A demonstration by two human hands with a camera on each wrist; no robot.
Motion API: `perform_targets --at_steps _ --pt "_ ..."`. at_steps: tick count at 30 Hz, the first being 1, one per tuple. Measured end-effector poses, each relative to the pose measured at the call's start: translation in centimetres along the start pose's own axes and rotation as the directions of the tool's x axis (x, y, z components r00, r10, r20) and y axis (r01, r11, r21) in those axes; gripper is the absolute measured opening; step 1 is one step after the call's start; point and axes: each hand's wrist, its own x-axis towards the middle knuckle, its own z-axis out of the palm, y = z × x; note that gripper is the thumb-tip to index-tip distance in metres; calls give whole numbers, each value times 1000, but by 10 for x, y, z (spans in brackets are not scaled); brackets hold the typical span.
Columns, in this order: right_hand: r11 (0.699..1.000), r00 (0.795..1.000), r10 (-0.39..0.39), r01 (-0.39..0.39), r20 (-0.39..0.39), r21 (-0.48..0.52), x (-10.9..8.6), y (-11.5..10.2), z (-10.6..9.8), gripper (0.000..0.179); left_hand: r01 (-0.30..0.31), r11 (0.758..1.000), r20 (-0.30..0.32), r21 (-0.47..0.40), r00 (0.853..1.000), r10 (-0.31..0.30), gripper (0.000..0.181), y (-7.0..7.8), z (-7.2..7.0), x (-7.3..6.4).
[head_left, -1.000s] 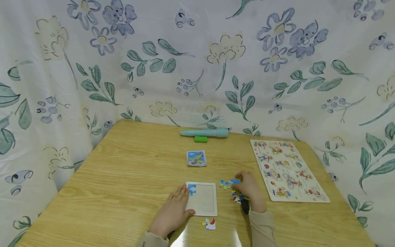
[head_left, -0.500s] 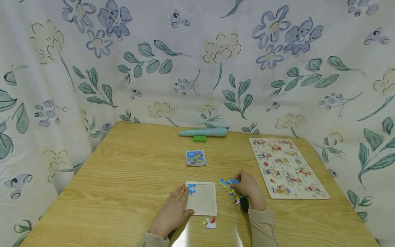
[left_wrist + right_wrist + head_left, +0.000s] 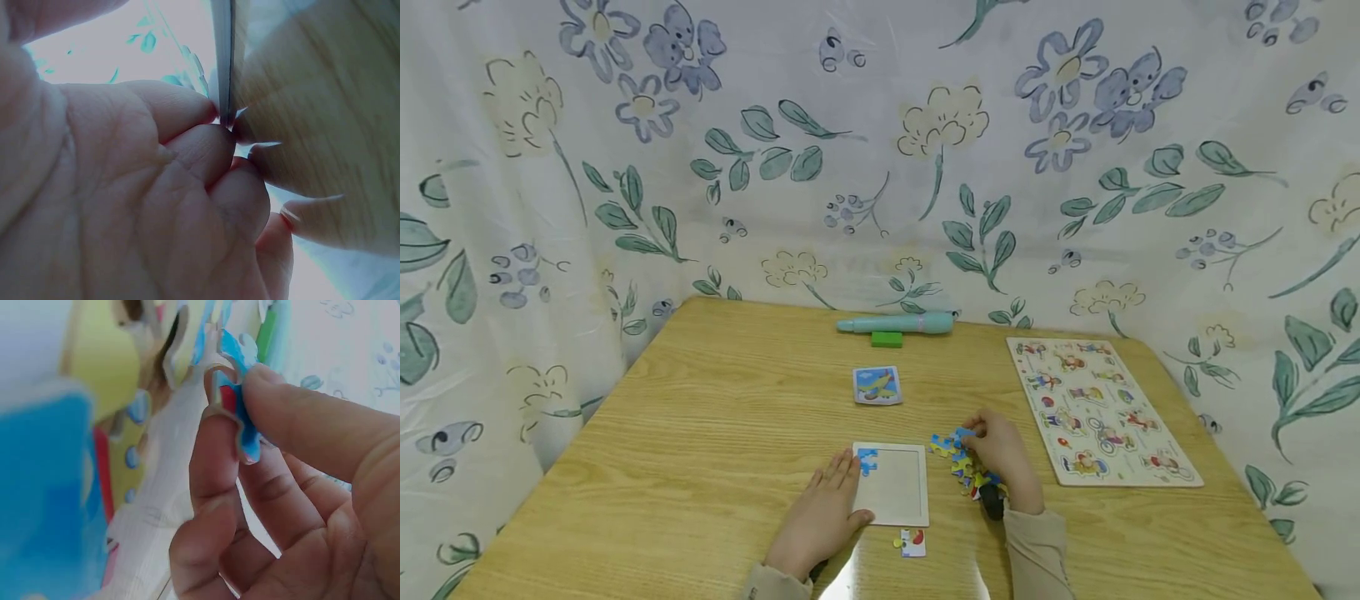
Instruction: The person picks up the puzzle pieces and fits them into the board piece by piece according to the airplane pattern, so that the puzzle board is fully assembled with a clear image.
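My left hand (image 3: pixel 822 515) lies against the left side of a square puzzle tray (image 3: pixel 893 492), fingers fairly straight along its rim. One blue jigsaw piece (image 3: pixel 867 461) sits in the tray's upper left corner. To the right of the tray, my right hand (image 3: pixel 1003 457) reaches over a heap of jigsaw pieces (image 3: pixel 961 468). Thumb and forefinger pinch a blue jigsaw piece (image 3: pixel 249 422) with a red patch, clearest in the right wrist view. Just below the tray lies a white jigsaw piece (image 3: pixel 913 543) with red and yellow parts.
A small airplane picture (image 3: pixel 877 385) lies beyond the tray. Farther back are a teal pen-shaped object (image 3: pixel 898 322) and a green block (image 3: pixel 887 339). A wooden board with figures (image 3: pixel 1101 412) takes up the table's right side. A floral curtain (image 3: pixel 865 150) hangs behind.
My right hand has shifted slightly up and left over the heap, and more of the pieces beneath it show. My left hand stays at the tray's edge.
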Motion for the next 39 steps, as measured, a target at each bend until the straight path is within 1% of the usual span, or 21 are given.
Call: perform_targets --at_steps 3,5,7,9,11,13,16,18,20,23,27,31,33,36,39 --pt "1000 1000 -8 8 -14 1 0 -1 2 13 1 1000 -3 1 1000 -1 77 0 0 0" --pt "1000 1000 -14 14 -10 27 0 -3 5 15 -3 1000 -8 -1 1000 2 77 1 0 0" --pt "995 999 -38 35 25 91 1 -6 10 18 -5 1000 -13 -5 1000 5 77 1 0 0" --pt "980 993 -65 45 101 196 2 -10 15 21 -5 1000 -14 -8 1000 5 77 1 -1 0" --pt "954 977 -95 34 192 297 2 -15 20 24 -1 1000 -9 -10 1000 0 77 2 -1 0" --pt "929 952 -125 14 279 369 2 -20 27 26 5 1000 -5 -11 1000 -5 77 1 -1 0" --pt "917 924 -158 7 349 398 0 -29 38 28 12 1000 -2 -11 1000 -12 77 1 0 1" --pt "914 913 -172 7 371 407 -1 -34 46 26 13 1000 -3 -7 1000 -13 77 0 0 1" --pt "913 911 -176 9 374 408 -3 -39 52 24 12 1000 -4 -2 1000 -12 77 0 0 1" --pt "917 919 -156 -2 361 399 -5 -44 58 20 6 1000 -6 8 1000 -6 77 1 -1 1" --pt "928 939 -106 -25 327 372 -8 -47 63 15 1 1000 -7 12 1000 -1 76 3 -3 0" --pt "949 952 -78 -20 296 314 -8 -50 66 13 -7 1000 -12 8 1000 7 74 3 -4 -1" --pt "961 954 -68 -16 293 275 -7 -52 66 14 -9 1000 -19 9 1000 9 74 2 -4 0" --pt "977 950 -51 -16 307 213 -4 -54 65 16 -7 1000 -18 7 1000 7 74 1 -4 0" --pt "983 947 -37 -23 319 184 -3 -55 64 17 -1 1000 -5 -1 1000 1 74 1 -4 1"
